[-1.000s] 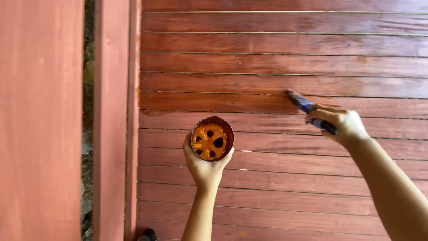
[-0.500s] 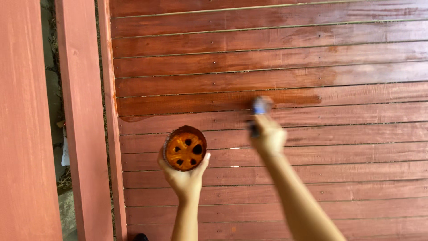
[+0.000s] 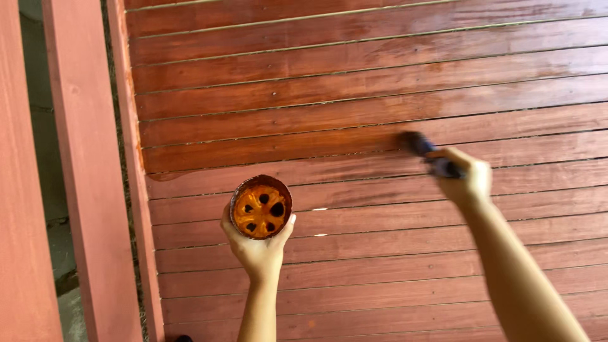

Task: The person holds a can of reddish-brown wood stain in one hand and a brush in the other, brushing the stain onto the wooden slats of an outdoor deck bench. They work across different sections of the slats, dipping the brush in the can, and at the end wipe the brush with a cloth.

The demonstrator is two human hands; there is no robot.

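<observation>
My left hand (image 3: 258,248) holds up a small round container (image 3: 260,207) whose orange-stained inside has several dark holes. My right hand (image 3: 467,175) grips a dark paintbrush (image 3: 429,152), its bristles pressed against a slat of the red-brown wooden slat wall (image 3: 354,82). The slats above the brush look darker and glossy, wet with stain. Those below are duller and paler.
A reddish painted post (image 3: 88,171) and a second board (image 3: 22,209) stand at the left, with a gap between them showing grey ground. A dark object (image 3: 182,338) peeks in at the bottom edge.
My right hand has swept the brush along the slat, first leftward and now back to the right. The view has shifted, and the left hand with the container stays near the centre.
</observation>
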